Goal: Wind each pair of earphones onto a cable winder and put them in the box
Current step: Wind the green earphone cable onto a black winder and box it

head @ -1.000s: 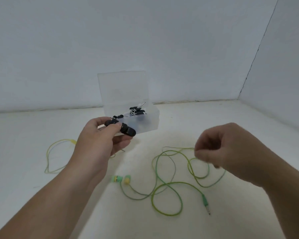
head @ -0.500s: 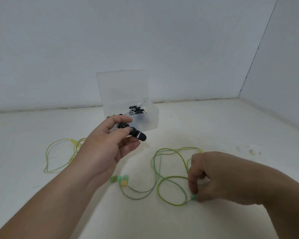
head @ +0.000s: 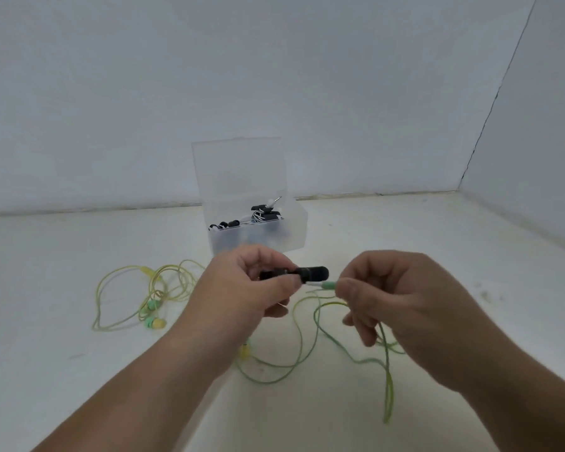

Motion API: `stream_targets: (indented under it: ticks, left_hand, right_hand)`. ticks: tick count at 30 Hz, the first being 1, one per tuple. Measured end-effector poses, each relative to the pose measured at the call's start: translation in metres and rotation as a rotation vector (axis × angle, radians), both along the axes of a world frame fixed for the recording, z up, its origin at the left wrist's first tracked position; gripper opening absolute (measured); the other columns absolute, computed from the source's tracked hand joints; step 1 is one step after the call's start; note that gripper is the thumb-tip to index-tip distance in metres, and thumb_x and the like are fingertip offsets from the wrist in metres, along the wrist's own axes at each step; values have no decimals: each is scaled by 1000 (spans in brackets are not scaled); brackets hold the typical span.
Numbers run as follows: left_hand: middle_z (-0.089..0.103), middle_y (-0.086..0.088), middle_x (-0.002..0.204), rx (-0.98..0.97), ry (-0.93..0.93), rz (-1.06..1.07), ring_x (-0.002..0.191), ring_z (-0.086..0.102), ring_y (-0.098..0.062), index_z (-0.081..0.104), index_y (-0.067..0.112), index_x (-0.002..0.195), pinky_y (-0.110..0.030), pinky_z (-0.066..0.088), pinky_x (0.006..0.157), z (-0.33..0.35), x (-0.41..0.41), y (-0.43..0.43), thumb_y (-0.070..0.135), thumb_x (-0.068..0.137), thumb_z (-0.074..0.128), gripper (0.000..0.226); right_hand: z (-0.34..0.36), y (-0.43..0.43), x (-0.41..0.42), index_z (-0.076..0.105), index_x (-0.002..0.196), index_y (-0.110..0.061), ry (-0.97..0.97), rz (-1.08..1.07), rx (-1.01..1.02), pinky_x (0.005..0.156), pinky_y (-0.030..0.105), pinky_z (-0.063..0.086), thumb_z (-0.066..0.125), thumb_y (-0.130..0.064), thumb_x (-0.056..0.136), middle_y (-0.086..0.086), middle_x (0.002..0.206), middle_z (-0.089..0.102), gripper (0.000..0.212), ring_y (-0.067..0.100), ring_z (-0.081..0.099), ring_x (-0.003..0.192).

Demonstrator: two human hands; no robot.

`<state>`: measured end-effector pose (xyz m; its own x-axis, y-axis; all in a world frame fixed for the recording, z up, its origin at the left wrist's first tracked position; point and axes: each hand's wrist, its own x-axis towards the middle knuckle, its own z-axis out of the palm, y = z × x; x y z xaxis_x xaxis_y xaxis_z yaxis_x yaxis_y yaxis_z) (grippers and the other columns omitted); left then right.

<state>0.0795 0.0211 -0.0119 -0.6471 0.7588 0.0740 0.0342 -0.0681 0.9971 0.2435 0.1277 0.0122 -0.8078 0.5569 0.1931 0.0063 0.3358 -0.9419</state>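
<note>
Two hands meet mid-frame. The left hand (head: 242,288) pinches a black, cylindrical winder (head: 310,274), held level. The right hand (head: 405,308) pinches the green plug (head: 329,284) of the green earphones (head: 387,370), its tip at the winder. The thin cable droops in loops to the white surface. Behind stands a translucent plastic box (head: 291,230), lid up, dark wound sets inside. Yellow earphones (head: 155,322) lie loose at left.

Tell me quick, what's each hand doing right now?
Left hand: grips the black cable winder.
Right hand: pinches the green earphone plug.
</note>
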Motion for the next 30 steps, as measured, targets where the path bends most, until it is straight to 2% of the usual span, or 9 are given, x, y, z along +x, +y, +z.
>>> stream_targets:
  ticks: [5, 8, 13, 17, 19, 21, 23, 26, 30]
  left_hand:
    - [73, -20, 85, 132, -178, -77, 76, 71, -26, 68, -2, 86, -30, 61, 74, -3, 13, 6, -10, 76, 74, 14]
    - [73, -24, 95, 201, -290, -166, 88, 73, -31, 69, -1, 92, -33, 60, 81, -4, 15, 5, -1, 67, 67, 25]
    - [76, -16, 97, 168, -173, -156, 96, 73, -32, 76, 14, 80, -37, 60, 81, 0, 15, 3, 2, 62, 80, 22]
    - [77, -12, 95, 199, -113, -98, 89, 75, -25, 73, 12, 71, -37, 55, 83, 1, 14, 3, 0, 55, 88, 25]
    - [77, -11, 100, 215, -90, -77, 93, 74, -29, 72, 14, 71, -39, 55, 88, -1, 14, 4, 1, 59, 84, 22]
    - [76, -10, 103, 242, -91, -78, 95, 73, -33, 71, 15, 73, -40, 56, 89, -1, 16, 4, 4, 62, 81, 18]
    - [75, -11, 102, 249, -79, -96, 89, 74, -31, 68, 11, 76, -31, 58, 78, 1, 17, 4, 1, 62, 84, 23]
    - [75, -10, 95, 245, -104, -159, 65, 68, -17, 64, 3, 81, -17, 53, 59, 2, 23, 3, -2, 63, 85, 29]
    - [75, -15, 93, 247, -152, -205, 84, 70, -28, 66, 7, 84, -42, 59, 85, -4, 21, 5, 3, 68, 77, 19]
  right_hand:
    - [-10, -5, -11, 65, 71, -4, -48, -133, 23, 63, 23, 52, 69, -25, 89, 3, 55, 63, 28, 16, 64, 52]
    - [-11, -4, -12, 69, 74, -5, -2, -180, -8, 68, 30, 54, 66, -17, 92, 5, 60, 66, 22, 18, 66, 56]
    - [-7, -5, -10, 71, 72, -13, 21, -198, 26, 60, 12, 46, 66, -13, 92, 5, 64, 71, 20, 15, 69, 62]
    - [-5, -9, -11, 73, 74, -7, -4, -190, 18, 48, 6, 39, 68, -10, 90, 9, 63, 71, 17, 2, 58, 45]
    - [-6, -9, -11, 72, 73, -3, -6, -176, -38, 46, 7, 39, 69, -13, 89, 12, 61, 69, 19, 1, 54, 41]
    - [-9, -7, -11, 72, 70, -7, -15, -133, -100, 57, 15, 48, 70, -22, 87, 11, 60, 67, 23, 12, 61, 50]
    - [-12, -6, -12, 72, 69, -8, -34, -82, -155, 64, 28, 53, 70, -34, 81, 9, 58, 62, 29, 19, 59, 52]
    - [-14, -8, -13, 65, 61, -7, -29, -44, -184, 66, 31, 57, 69, -42, 73, 6, 52, 50, 37, 16, 48, 47]
    - [-14, -9, -15, 60, 61, -8, 65, -32, -288, 73, 37, 53, 67, -33, 78, 5, 57, 47, 31, 17, 46, 53]
